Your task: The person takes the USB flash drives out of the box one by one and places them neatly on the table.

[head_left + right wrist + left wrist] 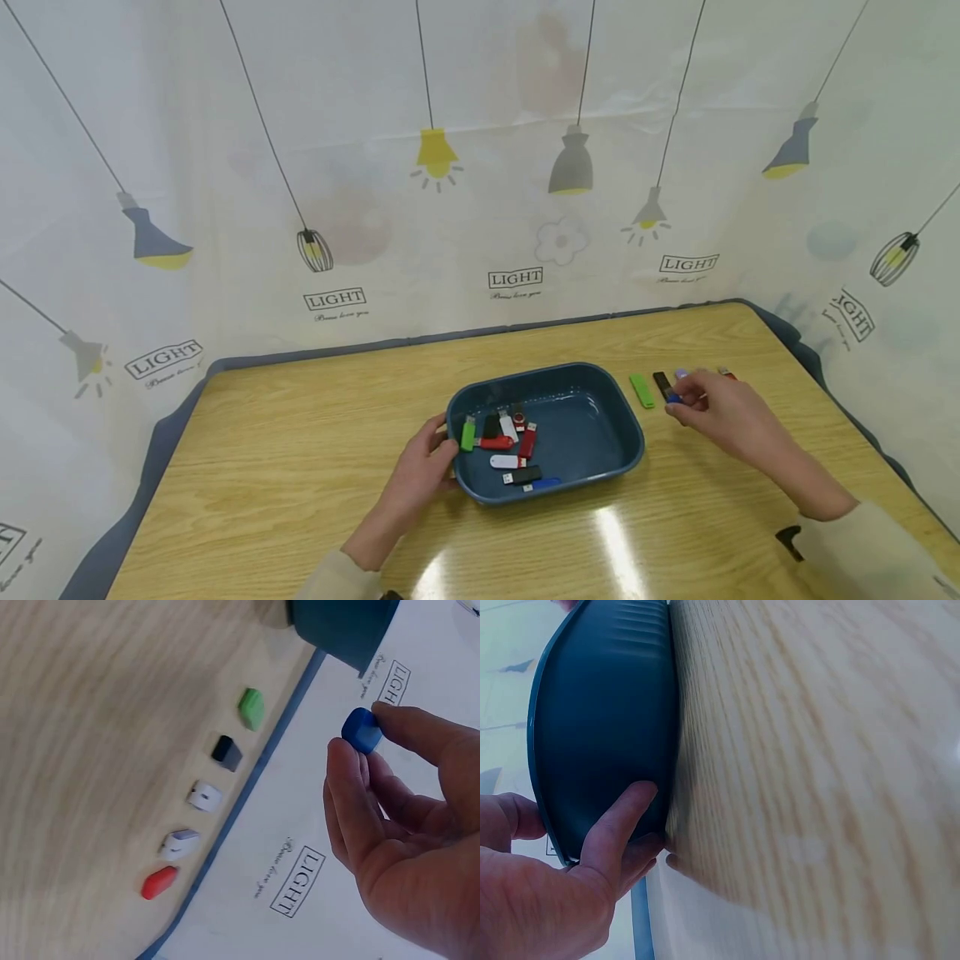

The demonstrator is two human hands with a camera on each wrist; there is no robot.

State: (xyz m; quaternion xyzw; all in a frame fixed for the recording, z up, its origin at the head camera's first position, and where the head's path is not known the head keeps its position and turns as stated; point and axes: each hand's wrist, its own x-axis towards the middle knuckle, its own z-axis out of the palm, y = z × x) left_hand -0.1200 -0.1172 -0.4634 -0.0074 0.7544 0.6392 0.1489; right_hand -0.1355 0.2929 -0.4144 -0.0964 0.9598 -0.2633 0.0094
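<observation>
My left hand (pixel 420 465) grips the left end of a dark blue plastic basin (pixel 577 437), thumb over the rim and fingers against the outer wall, as the left wrist view also shows. Between thumb and fingertips my right hand (pixel 733 421) pinches a blue USB stick (pixel 362 730), held above the table to the right of the basin. Inside the basin, several USB sticks lie toward its left side, among them a green one (pixel 468 434), a dark red one (pixel 528 440) and a black one (pixel 522 476).
A row of USB sticks lies on the wooden table (pixel 315 467) right of the basin: green (pixel 251 709), black (pixel 227 752), a white one (pixel 205 796), a white and lilac one (pixel 180 844), and red (pixel 159 883). Behind the table hangs a lamp-printed sheet (pixel 480 225).
</observation>
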